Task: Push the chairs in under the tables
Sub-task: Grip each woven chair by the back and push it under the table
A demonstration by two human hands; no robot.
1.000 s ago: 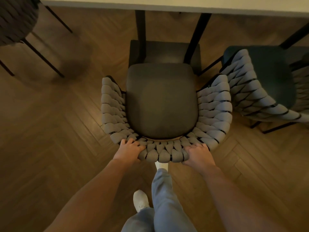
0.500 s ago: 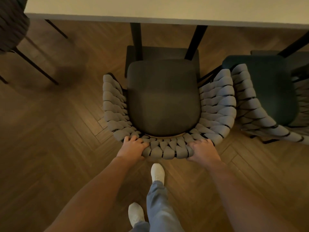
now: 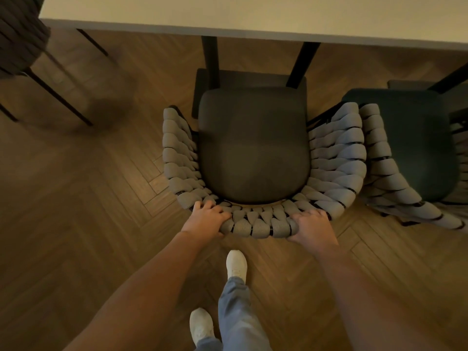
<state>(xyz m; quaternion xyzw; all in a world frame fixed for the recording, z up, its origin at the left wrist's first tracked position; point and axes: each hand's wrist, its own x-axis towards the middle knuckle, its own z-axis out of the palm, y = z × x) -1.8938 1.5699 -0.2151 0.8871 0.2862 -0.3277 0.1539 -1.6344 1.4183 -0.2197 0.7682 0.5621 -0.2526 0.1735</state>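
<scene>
A chair with a dark grey seat cushion [image 3: 253, 145] and a curved back of woven grey bands stands in the middle, facing a pale table [image 3: 253, 13] along the top. My left hand [image 3: 206, 219] grips the left part of the woven backrest [image 3: 258, 224]. My right hand [image 3: 312, 228] grips its right part. The seat's front edge lies short of the table's near edge, by two black table legs [image 3: 210, 59].
A second woven chair with a dark green seat [image 3: 410, 145] stands close on the right, its back nearly touching the first chair. Another dark chair [image 3: 20, 39] stands at the far left. Herringbone wood floor all around; my white shoes [image 3: 236, 264] are just behind the chair.
The chair has slid forward toward the table, and more of the tabletop shows. I have stepped forward behind it; both hands keep their hold on the backrest.
</scene>
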